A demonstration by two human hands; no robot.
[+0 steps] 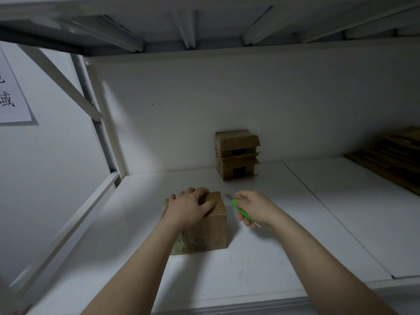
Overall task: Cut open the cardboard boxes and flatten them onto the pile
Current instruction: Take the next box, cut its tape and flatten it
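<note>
A small closed cardboard box (208, 235) stands on the white shelf (261, 264) in front of me. My left hand (191, 208) lies spread on its top and holds it down, fingers reaching over the far edge. My right hand (253, 209) grips a green utility knife (242, 211) just right of the box, the short blade pointing toward the box's top far corner. Two more small boxes (236, 154) are stacked against the back wall. A pile of flattened cardboard (391, 155) lies at the far right.
A white shelf deck hangs low overhead (204, 23). Metal uprights and a diagonal brace (95, 114) close the left side. A paper sign (11, 92) hangs on the left wall. A seam (336, 214) splits the shelf surface into two panels.
</note>
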